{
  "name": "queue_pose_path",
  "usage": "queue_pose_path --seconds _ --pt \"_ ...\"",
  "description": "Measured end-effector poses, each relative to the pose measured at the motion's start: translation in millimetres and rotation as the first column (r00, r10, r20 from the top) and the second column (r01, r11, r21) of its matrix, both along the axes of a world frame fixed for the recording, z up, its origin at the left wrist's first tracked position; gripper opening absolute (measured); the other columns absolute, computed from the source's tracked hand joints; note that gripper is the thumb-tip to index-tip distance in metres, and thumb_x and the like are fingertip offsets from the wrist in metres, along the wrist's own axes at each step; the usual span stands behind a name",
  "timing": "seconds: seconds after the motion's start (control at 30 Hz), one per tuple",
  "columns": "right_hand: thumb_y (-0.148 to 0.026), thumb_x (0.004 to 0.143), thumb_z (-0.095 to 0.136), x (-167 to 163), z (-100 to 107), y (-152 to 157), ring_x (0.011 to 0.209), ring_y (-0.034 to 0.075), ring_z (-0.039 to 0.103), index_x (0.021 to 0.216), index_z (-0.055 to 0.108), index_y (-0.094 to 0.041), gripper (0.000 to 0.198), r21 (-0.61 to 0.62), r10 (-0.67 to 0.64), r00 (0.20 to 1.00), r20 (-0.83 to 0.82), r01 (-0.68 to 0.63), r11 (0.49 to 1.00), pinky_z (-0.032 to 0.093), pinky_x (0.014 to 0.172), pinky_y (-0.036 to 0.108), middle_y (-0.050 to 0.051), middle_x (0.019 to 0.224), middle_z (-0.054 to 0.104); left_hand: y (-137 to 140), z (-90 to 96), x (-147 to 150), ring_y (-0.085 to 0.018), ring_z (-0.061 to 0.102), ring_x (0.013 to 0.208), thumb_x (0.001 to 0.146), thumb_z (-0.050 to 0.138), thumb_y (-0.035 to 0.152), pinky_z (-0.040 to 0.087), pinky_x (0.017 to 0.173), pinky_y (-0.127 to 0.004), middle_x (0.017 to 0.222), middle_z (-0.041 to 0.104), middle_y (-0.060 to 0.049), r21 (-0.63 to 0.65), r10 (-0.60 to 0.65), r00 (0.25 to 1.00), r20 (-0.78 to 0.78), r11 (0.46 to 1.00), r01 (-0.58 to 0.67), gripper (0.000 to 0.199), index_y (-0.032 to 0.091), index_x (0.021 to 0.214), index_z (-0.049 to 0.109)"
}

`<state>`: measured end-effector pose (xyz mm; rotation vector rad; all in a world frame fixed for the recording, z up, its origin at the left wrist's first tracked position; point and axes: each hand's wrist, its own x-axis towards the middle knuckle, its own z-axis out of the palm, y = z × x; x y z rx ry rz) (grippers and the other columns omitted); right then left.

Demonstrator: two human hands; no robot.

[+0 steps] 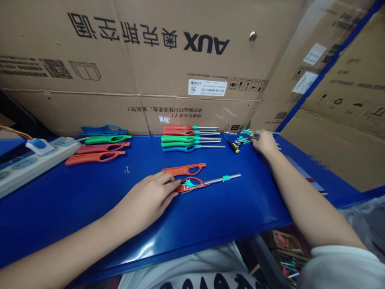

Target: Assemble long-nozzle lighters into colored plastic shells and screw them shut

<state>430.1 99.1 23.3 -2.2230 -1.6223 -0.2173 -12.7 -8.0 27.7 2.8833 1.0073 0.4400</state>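
Note:
My left hand [153, 192] is closed over the grip end of an opened red gas lighter [204, 183], which lies on the blue table. A green trigger piece and a thin white wire show in its handle, and a metal tube with a green collar points right. Just behind it lies a loose orange handle half [186, 170]. At the back right, my right hand [266, 142] reaches into a small pile of green and metal lighter parts [244, 138]. Its fingers are pinched together; what they hold is hidden.
Several assembled lighters [180, 139] lie side by side at the back. A yellow-and-black screwdriver [233, 144] is beside them. Several handle shells [100, 148], tiny screws [127, 169] and a power strip [36, 162] occupy the left. Cardboard [144, 72] walls the back.

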Motion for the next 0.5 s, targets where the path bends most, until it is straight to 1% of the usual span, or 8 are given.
queue_pose_path --seconds 0.1,0.2,0.27,0.33,0.37,0.43,0.5 --pt "-0.015 0.083 0.056 -6 8 -3 0.102 0.032 0.061 0.100 0.072 -0.009 0.024 0.097 0.038 0.998 -0.041 -0.034 0.995 0.047 0.094 0.041 0.020 0.106 0.067 0 -0.2 0 -0.025 0.068 0.095 0.098 0.053 0.018 0.058 0.084 -0.040 0.107 0.070 -0.010 -0.024 0.011 1.000 -0.008 1.000 -0.011 0.027 0.020 0.117 0.072" --pt "-0.025 0.086 0.057 -22 19 -7 0.092 0.027 0.062 0.106 0.071 -0.011 0.028 0.211 0.105 0.990 -0.090 -0.084 0.974 0.049 0.089 0.040 0.018 0.108 0.066 1 -0.7 2 -0.026 0.068 0.100 0.100 0.051 0.021 0.058 0.088 -0.042 0.112 0.069 -0.011 -0.083 0.024 0.999 0.026 0.996 -0.022 0.028 0.021 0.119 0.071" --pt "-0.032 0.088 0.057 -40 25 -10 0.084 0.023 0.062 0.105 0.072 -0.013 0.029 0.253 0.184 0.975 -0.122 -0.148 0.956 0.051 0.082 0.036 0.014 0.101 0.066 1 -1.4 4 -0.026 0.067 0.104 0.100 0.051 0.022 0.058 0.090 -0.043 0.113 0.069 -0.011 -0.128 0.019 0.997 0.072 0.992 -0.010 0.028 0.020 0.119 0.071" --pt "-0.036 0.090 0.057 -62 29 -17 0.079 0.019 0.061 0.097 0.072 -0.016 0.026 0.265 0.298 0.943 -0.148 -0.253 0.931 0.051 0.075 0.031 0.009 0.092 0.067 1 -2.9 6 -0.027 0.065 0.111 0.098 0.053 0.021 0.057 0.094 -0.043 0.117 0.068 -0.011 -0.164 0.021 0.991 0.135 0.986 0.002 0.030 0.019 0.123 0.069" --pt "-0.035 0.090 0.059 -75 30 -22 0.076 0.017 0.060 0.093 0.072 -0.017 0.023 0.281 0.367 0.916 -0.161 -0.314 0.907 0.050 0.072 0.030 0.007 0.089 0.067 1 -3.9 7 -0.026 0.064 0.115 0.097 0.054 0.020 0.056 0.097 -0.043 0.121 0.067 -0.011 -0.180 0.030 0.984 0.174 0.984 0.002 0.033 0.020 0.127 0.067" --pt "-0.033 0.087 0.064 -102 30 -35 0.070 0.016 0.057 0.091 0.072 -0.017 0.019 0.353 0.591 0.777 -0.218 -0.501 0.790 0.048 0.067 0.029 0.004 0.081 0.064 0 -6.1 9 -0.025 0.061 0.122 0.094 0.055 0.018 0.054 0.102 -0.042 0.131 0.063 -0.011 -0.215 0.061 0.966 0.252 0.977 -0.006 0.043 0.022 0.137 0.061" --pt "-0.031 0.087 0.065 -129 28 -52 0.069 0.015 0.058 0.090 0.071 -0.017 0.016 0.370 0.737 0.615 -0.279 -0.639 0.674 0.046 0.062 0.027 0.004 0.081 0.064 -2 -7.7 11 -0.023 0.060 0.125 0.094 0.055 0.017 0.052 0.106 -0.041 0.138 0.060 -0.009 -0.245 0.091 0.943 0.321 0.969 -0.010 0.049 0.023 0.143 0.054"
